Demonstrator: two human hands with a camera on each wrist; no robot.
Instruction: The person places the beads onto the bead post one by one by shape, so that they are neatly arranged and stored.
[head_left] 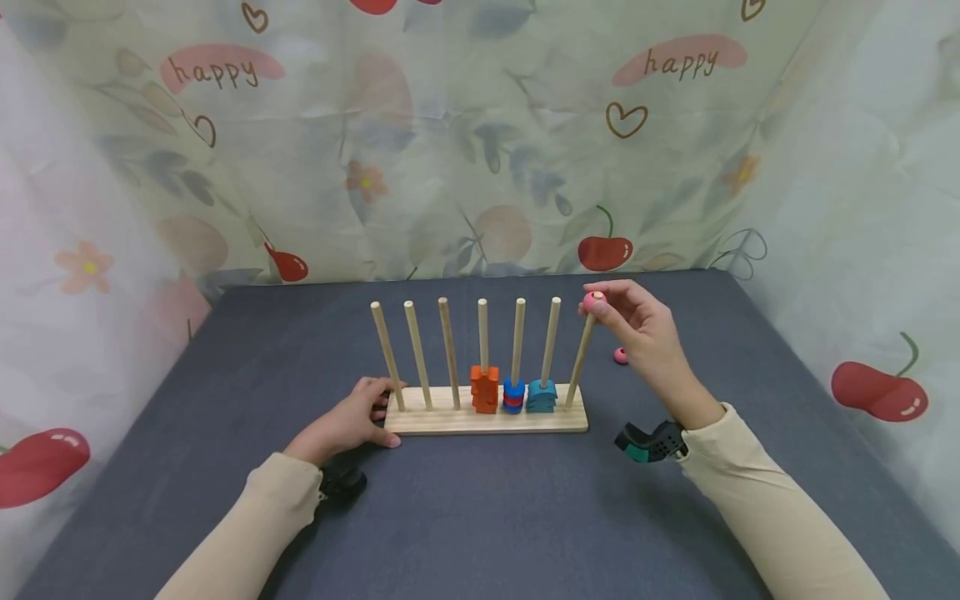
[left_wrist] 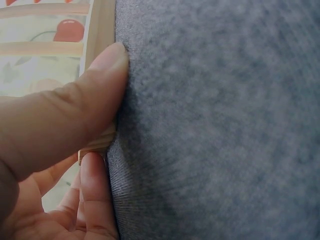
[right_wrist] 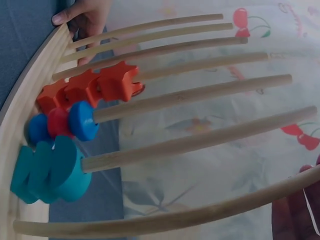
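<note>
A wooden peg board [head_left: 450,423] carries a row of several upright pegs. My left hand [head_left: 362,418] grips its left end, thumb [left_wrist: 107,70] along the front edge and fingers round the end. A pink bead [head_left: 595,301] is pinched between the thumb and fingers of my right hand [head_left: 645,325], at the tip of the rightmost peg [head_left: 580,362]. Whether the peg has entered the bead's hole is unclear. Orange star-shaped pieces [right_wrist: 117,81], blue and red beads [right_wrist: 82,121] and teal pieces [right_wrist: 70,170] are stacked on three neighbouring pegs.
Another pink bead [head_left: 621,356] lies on the dark grey tabletop [head_left: 480,517], behind the board and close to my right hand. Patterned cloth [head_left: 450,167] hangs behind the table and along both sides. The three leftmost pegs [head_left: 387,354] bear no pieces.
</note>
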